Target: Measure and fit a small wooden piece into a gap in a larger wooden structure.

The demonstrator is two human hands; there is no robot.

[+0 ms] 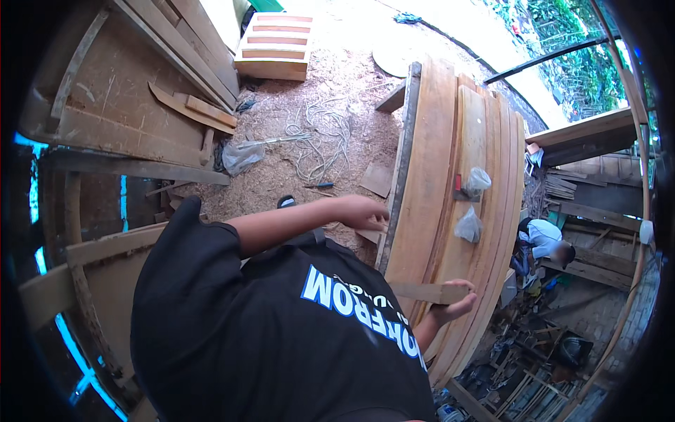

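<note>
My right hand [455,308] is closed on the end of a flat wooden strip [422,292], which reaches back toward my shirt over the bench boards. My left hand [362,211] is at the near, dark edge of the bench, its fingers loosely bent and apart, with nothing visible in them. Long brown planks [430,141] lie side by side under and beyond both hands. On them rest a clear plastic bag [468,225] and a second clear bag [478,180] beside a small red item [458,184].
Shavings cover the floor [337,91], where a tangled pale cord [320,141] and a dark-handled tool [320,186] lie. A slatted wooden frame [275,46] stands farther off. Large wood panels [133,105] lean at left. Another person [545,243] bends down beyond the bench at right.
</note>
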